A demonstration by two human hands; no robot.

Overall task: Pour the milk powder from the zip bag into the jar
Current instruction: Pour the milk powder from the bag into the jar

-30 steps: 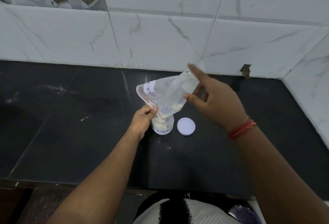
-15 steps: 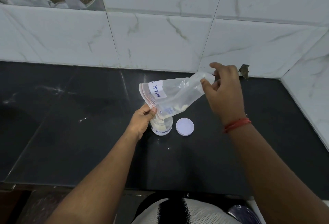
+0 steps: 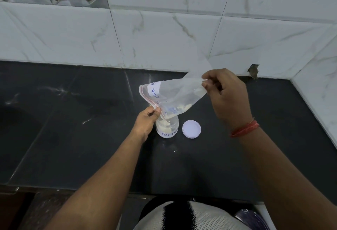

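Observation:
A clear zip bag [image 3: 175,94] with a white label and a pink zip edge is tilted mouth-down over a small clear jar [image 3: 167,128] labelled "POWDER". Pale milk powder sits in the bag's low corner and in the jar. My left hand [image 3: 146,122] pinches the bag's mouth edge right at the jar's rim, hiding the jar's left side. My right hand [image 3: 226,94] pinches the bag's bottom end, raised higher and to the right.
The jar's white lid [image 3: 191,129] lies flat just right of the jar on the black stone counter [image 3: 73,138]. A white marble-tile wall [image 3: 164,38] runs behind and along the right. A few powder specks lie in front of the jar.
My right hand shifted its hold on the bag's bottom end, from flat fingers against it to a pinch. The bag stays tipped over the jar. My left hand stayed put.

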